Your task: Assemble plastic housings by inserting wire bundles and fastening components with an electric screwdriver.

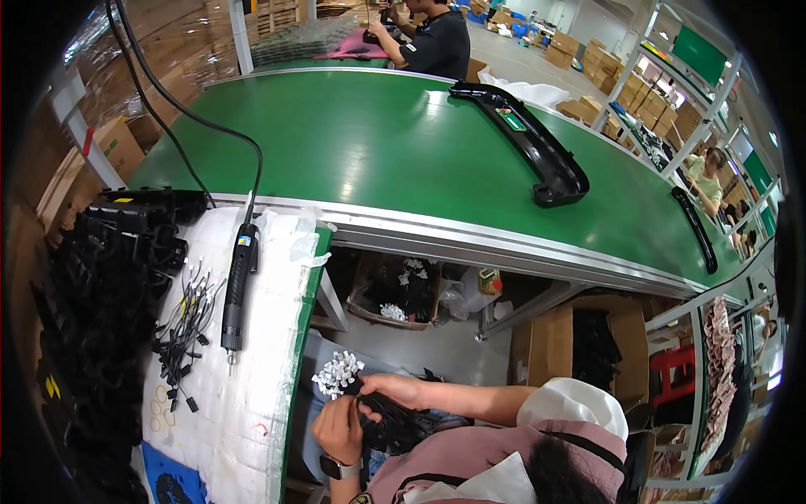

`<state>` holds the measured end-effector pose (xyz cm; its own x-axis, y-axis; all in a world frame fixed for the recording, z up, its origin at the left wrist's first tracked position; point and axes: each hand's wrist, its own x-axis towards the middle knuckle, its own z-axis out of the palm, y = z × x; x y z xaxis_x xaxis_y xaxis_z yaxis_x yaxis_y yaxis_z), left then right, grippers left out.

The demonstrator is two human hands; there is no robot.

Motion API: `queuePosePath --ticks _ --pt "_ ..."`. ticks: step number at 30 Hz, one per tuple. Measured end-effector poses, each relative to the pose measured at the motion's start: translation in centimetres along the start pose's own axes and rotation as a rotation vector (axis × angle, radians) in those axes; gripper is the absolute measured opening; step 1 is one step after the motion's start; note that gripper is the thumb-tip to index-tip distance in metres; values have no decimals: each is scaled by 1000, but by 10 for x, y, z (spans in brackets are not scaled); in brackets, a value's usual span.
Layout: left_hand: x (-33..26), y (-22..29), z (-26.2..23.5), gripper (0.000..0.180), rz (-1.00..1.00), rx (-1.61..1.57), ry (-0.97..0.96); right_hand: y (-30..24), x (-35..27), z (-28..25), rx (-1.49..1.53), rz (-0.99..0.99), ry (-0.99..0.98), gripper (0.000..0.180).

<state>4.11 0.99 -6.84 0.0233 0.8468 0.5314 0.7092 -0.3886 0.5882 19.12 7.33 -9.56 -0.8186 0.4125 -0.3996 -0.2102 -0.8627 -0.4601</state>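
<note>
Right hand (393,390) grips the cable bundle (338,373), left hand (338,428) curled beside it.

White connectors (338,374) crown a bundle of black cables (395,428) against a dusty-pink top (525,449) with white sleeves (579,403) and black trim. A black electric screwdriver (235,298) contrasts with a white bench cover (252,395) and a blue sheet (164,462), while a black curved housing (546,160) carrying a green circuit board (510,119) stands out on a solid green conveyor belt (369,143).
</note>
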Motion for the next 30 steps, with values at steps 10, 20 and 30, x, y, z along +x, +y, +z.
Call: queuePosePath --ticks 10,20,30 --pt "-3 7 -3 9 -50 128 -3 -7 -5 23 -202 -31 115 17" --pt "5 -2 -9 10 -75 -38 -15 0 2 16 -239 -76 112 19" --pt "8 -10 -10 15 12 78 -84 3 8 11 -223 -100 142 17"
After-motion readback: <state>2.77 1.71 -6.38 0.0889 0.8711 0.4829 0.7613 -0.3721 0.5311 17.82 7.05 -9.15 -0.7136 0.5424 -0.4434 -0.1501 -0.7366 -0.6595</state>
